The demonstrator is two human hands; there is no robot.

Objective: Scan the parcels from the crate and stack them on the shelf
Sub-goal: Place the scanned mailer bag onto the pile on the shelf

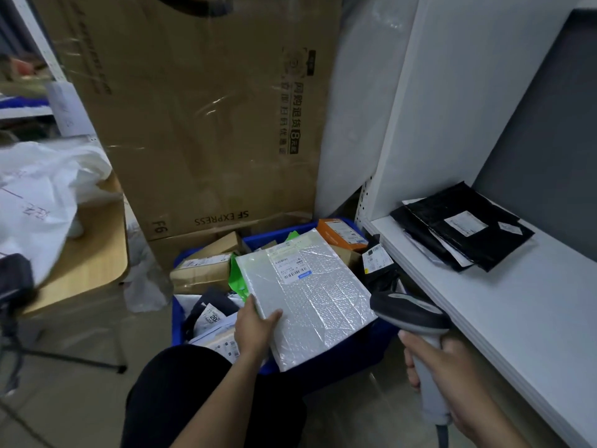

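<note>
White bubble parcel [307, 295] sat pinched by the left hand [255, 328] over the crate [176, 324]; right hand [452, 376] gripped the scanner [410, 313]

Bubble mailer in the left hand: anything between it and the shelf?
Only the scanner, held in the right hand, sits between the bubble mailer and the shelf edge. The black parcels lie further back on the shelf, not in the way.

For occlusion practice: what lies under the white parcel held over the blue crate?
The blue crate; a brown box, green bag and orange box show around the parcel. Directly beneath is hidden.
</note>
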